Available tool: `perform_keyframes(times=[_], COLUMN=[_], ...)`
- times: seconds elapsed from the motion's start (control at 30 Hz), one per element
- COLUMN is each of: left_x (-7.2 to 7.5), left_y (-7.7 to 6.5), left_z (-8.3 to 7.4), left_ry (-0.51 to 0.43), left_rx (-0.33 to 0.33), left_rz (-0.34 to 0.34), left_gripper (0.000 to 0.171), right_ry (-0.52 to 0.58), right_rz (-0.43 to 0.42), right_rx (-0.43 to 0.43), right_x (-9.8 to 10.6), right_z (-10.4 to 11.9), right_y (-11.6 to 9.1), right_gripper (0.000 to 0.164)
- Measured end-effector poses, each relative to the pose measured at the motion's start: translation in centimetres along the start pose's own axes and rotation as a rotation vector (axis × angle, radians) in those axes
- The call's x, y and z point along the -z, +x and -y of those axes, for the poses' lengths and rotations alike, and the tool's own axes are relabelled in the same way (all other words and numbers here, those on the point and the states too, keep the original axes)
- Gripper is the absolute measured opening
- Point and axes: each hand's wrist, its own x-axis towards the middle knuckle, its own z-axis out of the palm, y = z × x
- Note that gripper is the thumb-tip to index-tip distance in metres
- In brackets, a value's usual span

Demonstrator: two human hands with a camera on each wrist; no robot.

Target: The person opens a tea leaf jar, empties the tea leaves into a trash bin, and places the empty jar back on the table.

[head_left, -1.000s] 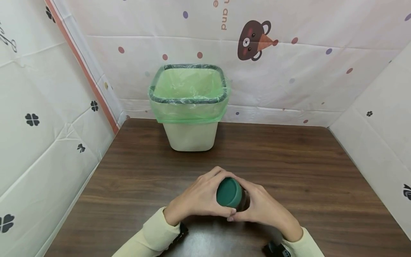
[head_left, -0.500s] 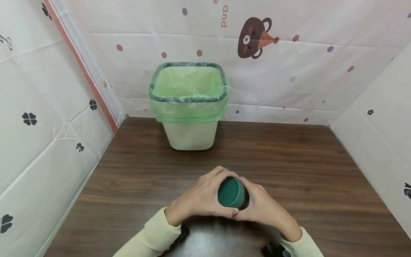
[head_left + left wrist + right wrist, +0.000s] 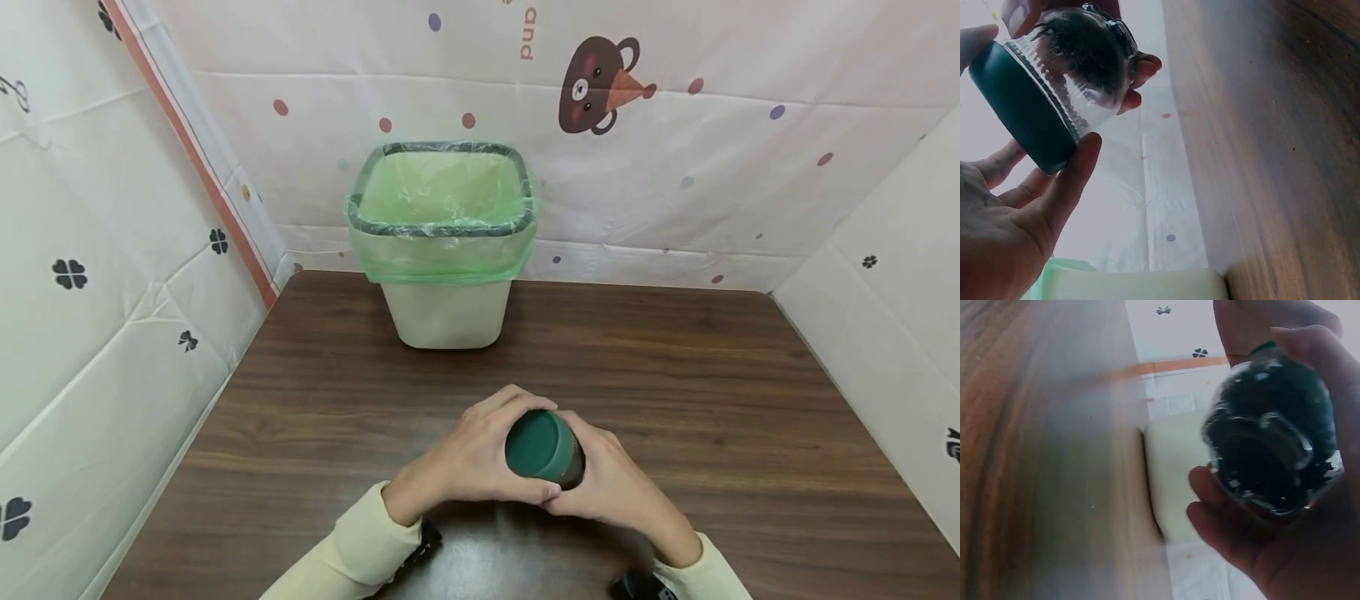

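Between both hands is a clear jar (image 3: 1094,53) with dark contents and a green lid (image 3: 534,446), held tilted above the table with its lid toward the left. My left hand (image 3: 480,454) grips the lid, fingers over the far side and thumb along the near side. Wrapped around the jar's body is my right hand (image 3: 618,479), its thumb tip meeting the left thumb. The right wrist view faces the jar's rounded base (image 3: 1260,450), with fingers curled beside it. From the head view, most of the body is hidden behind the lid and the right hand.
A pale bin (image 3: 450,317) lined with a green plastic bag (image 3: 442,258) stands at the table's back, left of centre. The brown wooden table (image 3: 675,367) is bordered by printed white sheets (image 3: 750,192) at the back and both sides.
The left thumb tip has shifted slightly right along the lid's near edge. Both hands keep hold of the jar in nearly the same place, and the head view has shifted a little.
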Motion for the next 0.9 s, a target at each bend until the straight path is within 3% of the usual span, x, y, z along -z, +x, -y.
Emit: perform_keyframes(times=[0.27, 0.63, 0.9], left_x=[0.5, 0.7, 0.7], left_y=[0.1, 0.2, 0.5], left_z=[-0.3, -0.8, -1.1], left_ry=[-0.044, -0.060, -0.030], left_rx=[-0.015, -0.050, -0.144], left_rz=[-0.002, -0.003, -0.075], left_gripper=[0.074, 0.074, 0.073], right_ry=[-0.004, 0.063, 0.078], right_rz=[-0.060, -0.146, -0.174], right_rx=[0.041, 0.120, 0.163], right_x=[-0.1, 0.9, 0.9], right_z=[0.3, 4.5, 4.9], right_y=[-0.1, 0.4, 0.5], right_gripper=[0.080, 0.071, 0.069])
